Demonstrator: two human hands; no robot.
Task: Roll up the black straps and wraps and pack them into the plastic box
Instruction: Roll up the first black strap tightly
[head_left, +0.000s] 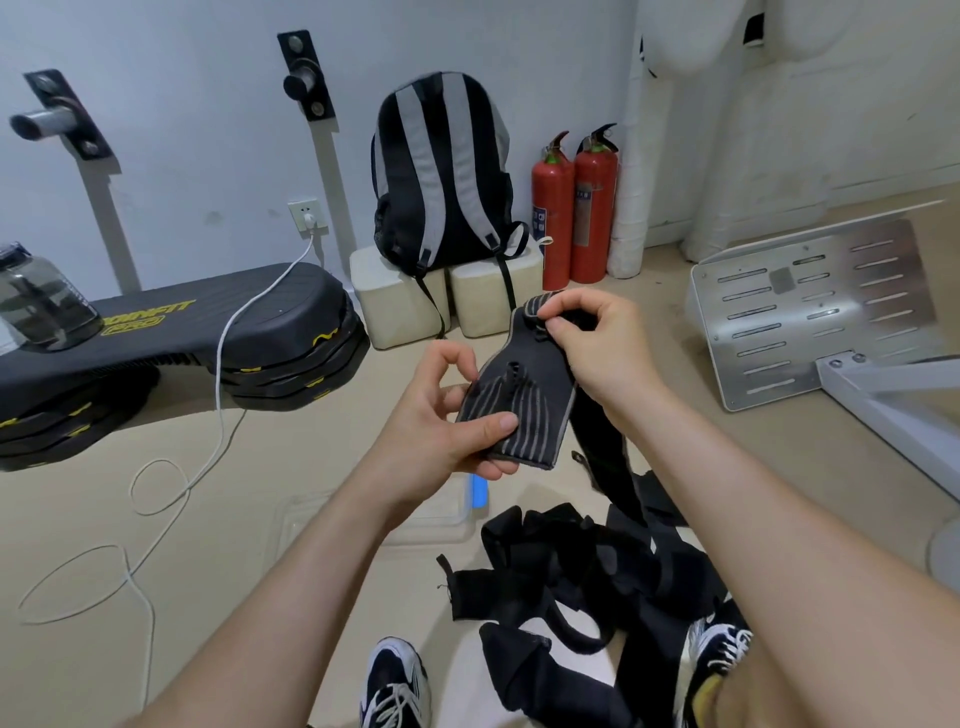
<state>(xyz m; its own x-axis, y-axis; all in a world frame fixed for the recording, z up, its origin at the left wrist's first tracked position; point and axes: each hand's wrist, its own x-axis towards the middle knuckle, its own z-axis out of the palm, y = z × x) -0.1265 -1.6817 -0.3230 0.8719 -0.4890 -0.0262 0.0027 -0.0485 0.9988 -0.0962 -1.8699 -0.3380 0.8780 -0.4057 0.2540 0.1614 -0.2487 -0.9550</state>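
**A:** Head view: where is the wrap?

**B:** The striped wrap (519, 410) is held above the floor between both hands. The left hand (447, 421) pinches its near end, thumb on top. The right hand (597, 353) pinches the far end with thumb and fingertip.

**A:** Its long axis?

**B:** It runs near-left to far-right, and the tail hangs down towards the pile of black straps (597, 571).

**A:** And the box?

**B:** The plastic box (441, 530) is on the floor beneath the left hand, left of the pile. I judge the left hand the nearer one for packing.

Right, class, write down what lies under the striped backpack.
The backpack stands on two pale blocks set side by side. Their fronts show; the tops directly beneath it are covered.
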